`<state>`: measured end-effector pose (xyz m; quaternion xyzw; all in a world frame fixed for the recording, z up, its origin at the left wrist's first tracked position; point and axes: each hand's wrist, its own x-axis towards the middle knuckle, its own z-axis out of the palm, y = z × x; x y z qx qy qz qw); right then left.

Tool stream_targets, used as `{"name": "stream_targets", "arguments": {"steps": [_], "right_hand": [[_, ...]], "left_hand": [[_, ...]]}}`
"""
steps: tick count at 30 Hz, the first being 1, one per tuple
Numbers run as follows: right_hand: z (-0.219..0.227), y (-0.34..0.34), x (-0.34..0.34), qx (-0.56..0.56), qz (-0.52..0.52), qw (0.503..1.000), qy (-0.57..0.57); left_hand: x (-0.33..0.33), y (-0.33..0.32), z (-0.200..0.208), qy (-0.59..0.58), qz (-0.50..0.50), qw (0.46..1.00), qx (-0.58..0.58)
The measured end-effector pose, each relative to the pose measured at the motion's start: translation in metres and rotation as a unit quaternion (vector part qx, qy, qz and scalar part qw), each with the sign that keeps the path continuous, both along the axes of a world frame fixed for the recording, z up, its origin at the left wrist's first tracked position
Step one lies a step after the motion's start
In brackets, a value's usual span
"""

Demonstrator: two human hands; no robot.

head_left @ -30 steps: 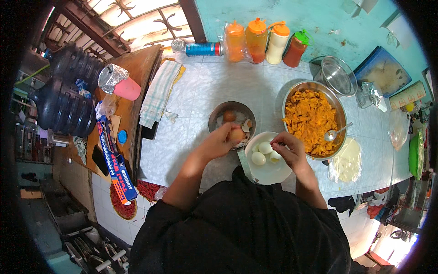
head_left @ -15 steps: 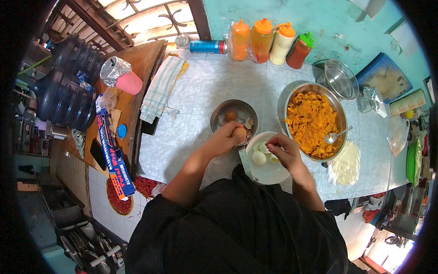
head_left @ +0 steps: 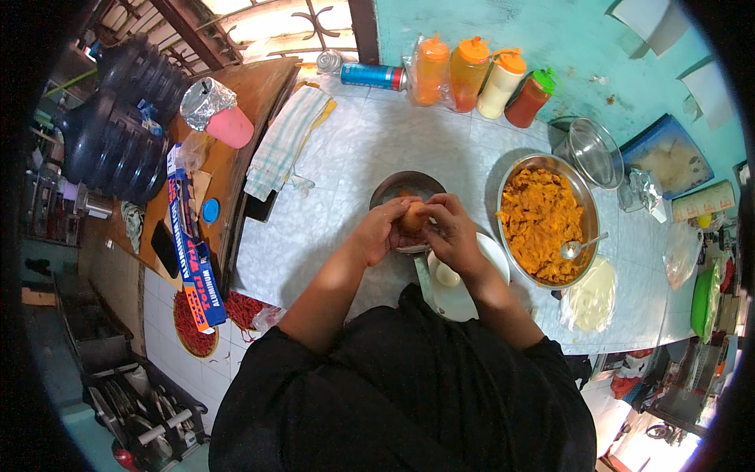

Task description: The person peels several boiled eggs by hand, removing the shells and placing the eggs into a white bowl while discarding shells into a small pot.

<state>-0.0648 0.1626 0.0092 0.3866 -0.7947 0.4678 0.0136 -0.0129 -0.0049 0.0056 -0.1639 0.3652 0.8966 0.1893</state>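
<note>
A brown-shelled egg (head_left: 412,219) is held between both hands, above the near side of a round metal pan (head_left: 385,189). My left hand (head_left: 379,231) wraps the egg from the left. The fingers of my right hand (head_left: 452,234) press on its right side. Another brown egg (head_left: 404,192) shows only in part inside the pan, behind the fingers. Just right of the pan sits a white bowl (head_left: 495,256), partly under my right wrist. A peeled white egg (head_left: 447,274) lies in it; the rest of its contents are hidden by my right hand and forearm.
To the right stands a metal basin (head_left: 503,236) of orange mash (head_left: 543,212) with a spoon (head_left: 572,248). Behind it is a wire strainer (head_left: 595,153). Several sauce bottles (head_left: 472,67) line the wall. A folded cloth (head_left: 287,138) and a foil box (head_left: 189,236) lie left.
My right hand has moved from over the white bowl to the egg, left and up. Both hands now meet on the egg over the pan. The view has shifted slightly.
</note>
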Motion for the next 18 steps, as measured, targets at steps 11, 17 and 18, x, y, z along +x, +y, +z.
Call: {"name": "stream_targets", "arguments": {"steps": [11,17,18], "right_hand": [[-0.017,-0.015,0.0,-0.065,0.083,0.991,-0.083],[-0.027,-0.02,-0.001,-0.09,0.022,0.991,-0.096],[-0.03,-0.019,-0.001,-0.077,0.018,0.993,-0.085]], "left_hand": [[0.002,-0.002,-0.001,-0.01,0.018,0.995,-0.097],[-0.014,0.008,-0.004,-0.019,0.071,0.953,-0.293],[-0.016,0.009,-0.008,-0.019,0.07,0.954,-0.291]]}}
